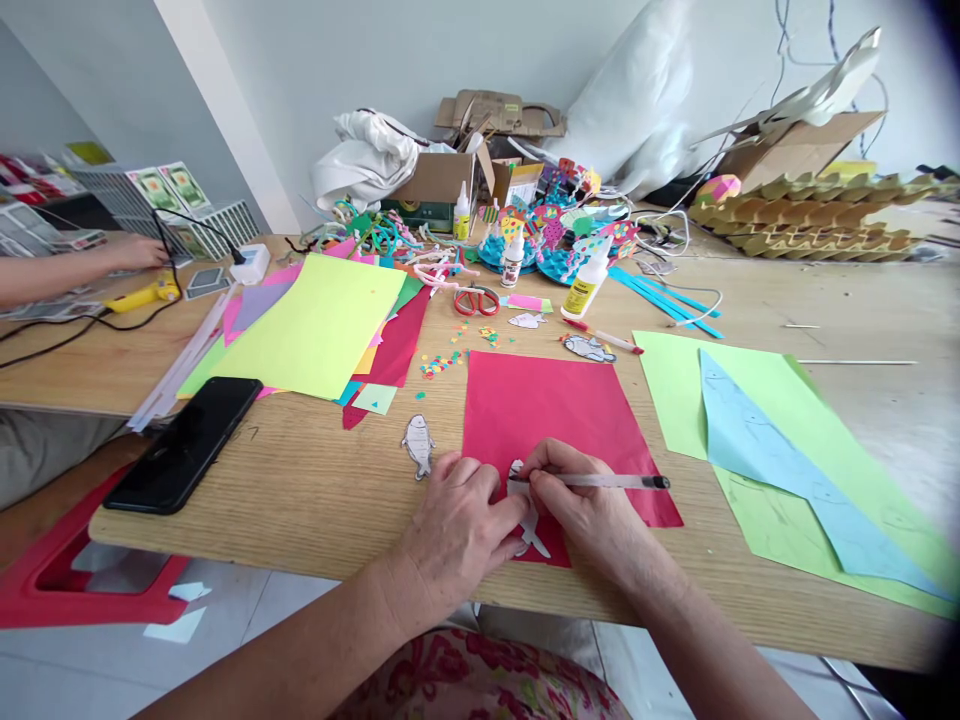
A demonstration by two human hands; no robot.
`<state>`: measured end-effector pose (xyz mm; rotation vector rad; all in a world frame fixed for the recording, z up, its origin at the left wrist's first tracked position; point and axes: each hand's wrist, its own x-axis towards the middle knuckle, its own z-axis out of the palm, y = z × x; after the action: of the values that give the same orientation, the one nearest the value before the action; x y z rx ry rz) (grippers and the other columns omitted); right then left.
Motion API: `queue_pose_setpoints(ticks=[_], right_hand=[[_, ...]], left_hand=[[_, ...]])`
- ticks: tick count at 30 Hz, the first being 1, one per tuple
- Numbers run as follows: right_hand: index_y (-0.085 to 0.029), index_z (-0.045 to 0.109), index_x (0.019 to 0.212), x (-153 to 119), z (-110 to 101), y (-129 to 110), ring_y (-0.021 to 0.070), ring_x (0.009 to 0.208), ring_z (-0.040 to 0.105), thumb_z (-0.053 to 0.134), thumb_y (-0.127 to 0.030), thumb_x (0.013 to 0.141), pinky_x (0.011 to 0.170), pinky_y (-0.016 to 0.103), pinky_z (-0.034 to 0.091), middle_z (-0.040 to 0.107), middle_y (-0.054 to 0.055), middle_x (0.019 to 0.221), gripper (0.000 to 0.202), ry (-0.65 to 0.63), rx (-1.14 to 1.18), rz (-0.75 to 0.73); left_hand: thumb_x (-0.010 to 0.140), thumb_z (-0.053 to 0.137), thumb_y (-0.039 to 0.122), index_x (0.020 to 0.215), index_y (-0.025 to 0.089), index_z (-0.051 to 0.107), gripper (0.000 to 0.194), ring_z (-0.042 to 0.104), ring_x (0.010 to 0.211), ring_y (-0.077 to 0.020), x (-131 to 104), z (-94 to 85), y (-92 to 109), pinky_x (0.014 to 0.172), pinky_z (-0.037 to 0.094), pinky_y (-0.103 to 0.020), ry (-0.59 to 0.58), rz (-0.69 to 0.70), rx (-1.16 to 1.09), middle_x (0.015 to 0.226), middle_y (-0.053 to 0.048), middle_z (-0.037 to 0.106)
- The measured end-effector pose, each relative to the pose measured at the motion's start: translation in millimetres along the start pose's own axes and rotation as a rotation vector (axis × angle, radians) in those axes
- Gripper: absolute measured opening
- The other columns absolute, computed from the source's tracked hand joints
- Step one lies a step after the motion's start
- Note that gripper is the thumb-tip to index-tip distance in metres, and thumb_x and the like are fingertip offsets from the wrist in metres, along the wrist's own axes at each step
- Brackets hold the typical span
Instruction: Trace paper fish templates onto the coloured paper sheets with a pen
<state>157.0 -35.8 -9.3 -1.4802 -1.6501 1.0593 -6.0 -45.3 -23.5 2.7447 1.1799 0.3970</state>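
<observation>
A red paper sheet (555,400) lies at the table's front edge, with a white fish cutout (532,530) on it. My right hand (574,490) grips a pen (611,481), its tip end at the upper part of the cutout. Beside it, my left hand (469,515) rests on the sheet's left edge, fingers bent and close together against the cutout; its fingertips are partly hidden. Another fish cutout (418,446) lies on the wood just left of the sheet.
A black phone (184,445) and yellow paper (307,320) lie left. Green paper (675,380) and blue paper (757,450) are right. Beyond stand a glue bottle (585,285) and red scissors (476,300). Another person's hand (139,252) is far left.
</observation>
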Motion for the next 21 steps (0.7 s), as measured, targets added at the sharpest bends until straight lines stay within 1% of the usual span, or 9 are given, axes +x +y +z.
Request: queue_pose_setpoints(ticks=[6,13,16,18,21], right_hand=[[-0.020,0.049,0.066,-0.4,1.2,0.7,0.0108,0.052,0.038,0.042,-0.017,0.073,0.047,0.023,0.031,0.051,-0.003,0.059,0.010,-0.020,-0.004,0.003],[-0.020,0.050,0.065,-1.3,0.4,-5.6,0.0120,0.054,0.043,0.040,-0.018,0.071,0.049,0.024,0.034,0.055,-0.001,0.063,0.011,-0.056,-0.019,0.023],[-0.020,0.050,0.064,-1.1,0.0,-7.7,0.0120,0.054,0.043,0.040,-0.017,0.069,0.049,0.024,0.034,0.055,-0.001,0.062,0.012,-0.064,-0.008,0.028],[-0.020,0.050,0.063,-0.6,-0.5,-7.9,0.0117,0.053,0.042,0.040,-0.016,0.067,0.048,0.024,0.033,0.053,-0.002,0.060,0.011,-0.046,0.026,0.033],[-0.020,0.049,0.063,-0.4,-2.2,-6.1,0.0112,0.052,0.039,0.042,-0.018,0.068,0.047,0.023,0.032,0.048,-0.004,0.056,0.008,0.018,0.126,0.060]], left_hand=[[0.079,0.063,0.036,0.098,0.022,0.057,0.024,0.044,0.084,-0.0194,-0.1,-0.5,0.2,0.084,0.035,-0.040,-0.002,0.002,0.005,0.085,-0.002,0.049],[0.078,0.065,0.036,0.097,0.022,0.057,0.024,0.044,0.083,-0.0194,0.4,-0.7,0.6,0.084,0.035,-0.040,-0.001,0.002,0.005,0.084,-0.002,0.049],[0.078,0.065,0.037,0.095,0.022,0.057,0.024,0.044,0.083,-0.0193,1.1,0.4,0.1,0.084,0.035,-0.040,0.016,0.007,0.008,0.083,-0.002,0.049],[0.078,0.065,0.036,0.095,0.022,0.057,0.024,0.044,0.083,-0.0191,1.3,0.7,-0.2,0.084,0.035,-0.040,0.027,0.007,0.007,0.083,-0.001,0.049],[0.078,0.065,0.036,0.094,0.023,0.057,0.022,0.044,0.082,-0.0188,0.8,0.5,-0.3,0.083,0.034,-0.039,0.028,0.006,0.004,0.083,-0.001,0.049]])
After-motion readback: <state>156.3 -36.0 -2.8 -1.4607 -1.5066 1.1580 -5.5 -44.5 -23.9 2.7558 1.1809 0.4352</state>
